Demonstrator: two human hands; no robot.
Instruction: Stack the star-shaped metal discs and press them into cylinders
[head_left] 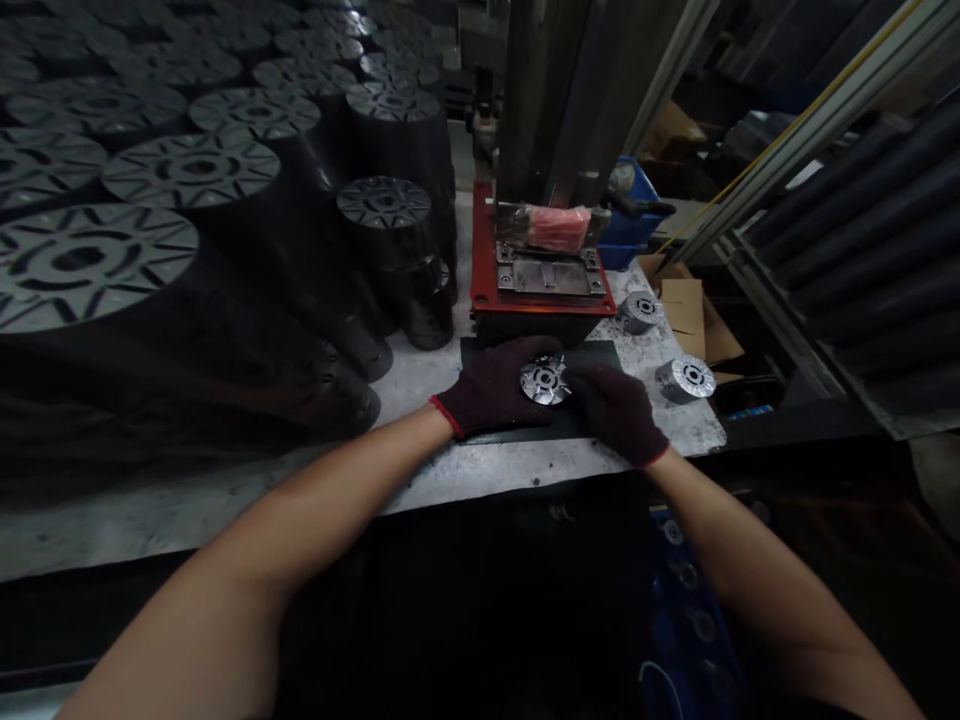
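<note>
My left hand (504, 390), in a dark maroon glove, is curled round a slotted metal rotor core (546, 379). Its round end face, with a central hole and radiating slots, points up towards me. At the core's right edge are the bent, closed fingers of my right hand (616, 405), gloved alike; whatever they may pinch is hidden. Under both hands lies a dark mat (517, 434) on the worn light worktop (480, 470). Just beyond them stands a press-like fixture with a red base plate (486, 285) and a pink wrapped block (559, 228) on it.
Tall stacks of slotted cores (259, 190) crowd the left side. Two short cores, a nearer one (686, 378) and a farther one (640, 312), stand on the right. Behind are a blue bin (630, 225) and a cardboard box (694, 310). A blue tray (686, 610) sits below the worktop edge.
</note>
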